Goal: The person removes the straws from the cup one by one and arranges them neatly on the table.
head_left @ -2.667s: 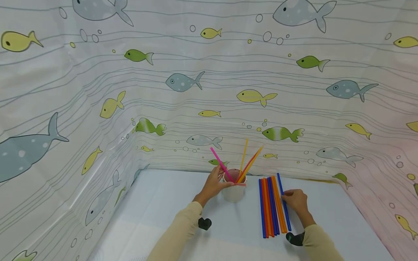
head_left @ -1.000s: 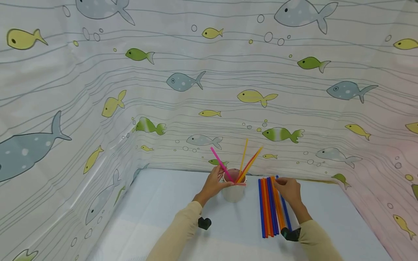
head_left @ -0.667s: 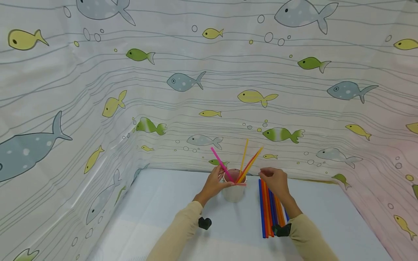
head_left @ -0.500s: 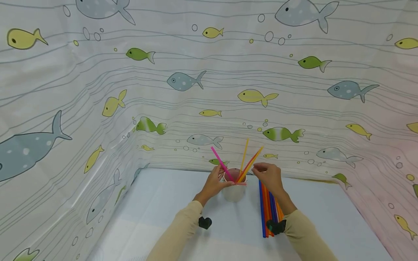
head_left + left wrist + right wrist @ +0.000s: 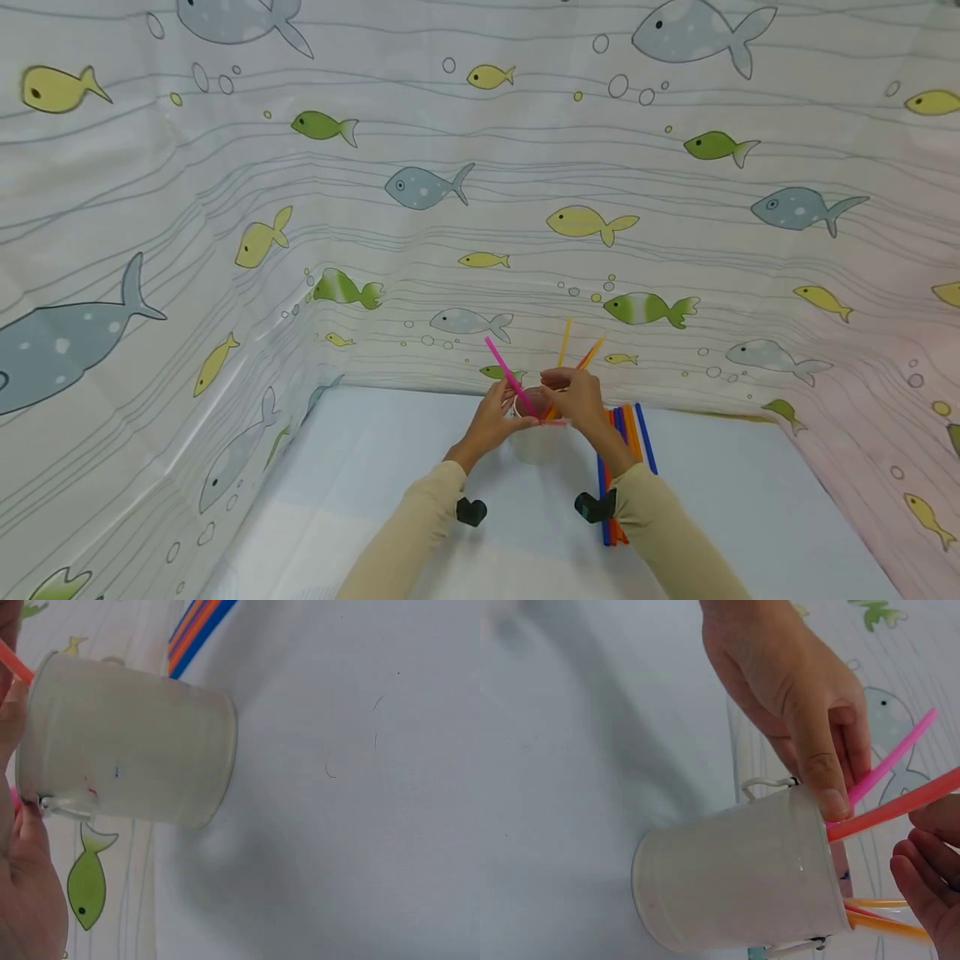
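Observation:
My left hand (image 5: 487,421) grips the rim of a small white metal bucket (image 5: 534,450), its thumb on the near side beside a pink drinking straw (image 5: 900,754). The bucket stands upright on the table, tilted only by the camera angle in the wrist views. Over its mouth reaches my right hand (image 5: 579,398), thumb and fingers apart and holding nothing that shows. Near those fingers, a coral straw (image 5: 900,808) leans out over the rim. Yellow straws (image 5: 565,340) and a red-orange one also stand in the bucket, partly hidden behind the right hand.
A row of blue and orange straws (image 5: 634,432) lies on the white table (image 5: 735,483) right of the bucket, partly under the right forearm. Fish-printed cloth (image 5: 517,183) rises behind and at both sides. Each wrist wears a dark band.
My right hand has let go of the blue straw at the row's right end, passed leftward over the row and come over the bucket. The left hand has stayed on the bucket.

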A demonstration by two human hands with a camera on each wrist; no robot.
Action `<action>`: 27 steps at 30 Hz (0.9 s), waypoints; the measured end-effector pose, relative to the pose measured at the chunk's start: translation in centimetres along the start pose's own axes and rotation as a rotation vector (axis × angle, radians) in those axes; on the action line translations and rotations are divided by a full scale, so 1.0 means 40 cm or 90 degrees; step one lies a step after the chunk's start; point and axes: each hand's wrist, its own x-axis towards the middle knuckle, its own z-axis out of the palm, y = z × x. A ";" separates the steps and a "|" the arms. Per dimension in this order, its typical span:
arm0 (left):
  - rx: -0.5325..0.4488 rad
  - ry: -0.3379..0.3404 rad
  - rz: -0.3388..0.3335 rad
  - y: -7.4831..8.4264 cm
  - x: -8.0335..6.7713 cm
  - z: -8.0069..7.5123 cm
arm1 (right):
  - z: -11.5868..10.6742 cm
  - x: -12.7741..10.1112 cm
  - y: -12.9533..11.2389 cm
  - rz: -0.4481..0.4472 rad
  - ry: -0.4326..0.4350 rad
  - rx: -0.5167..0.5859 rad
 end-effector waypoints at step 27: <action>-0.045 -0.006 0.015 -0.006 0.011 -0.005 | 0.093 0.042 0.032 -0.027 -0.028 -0.005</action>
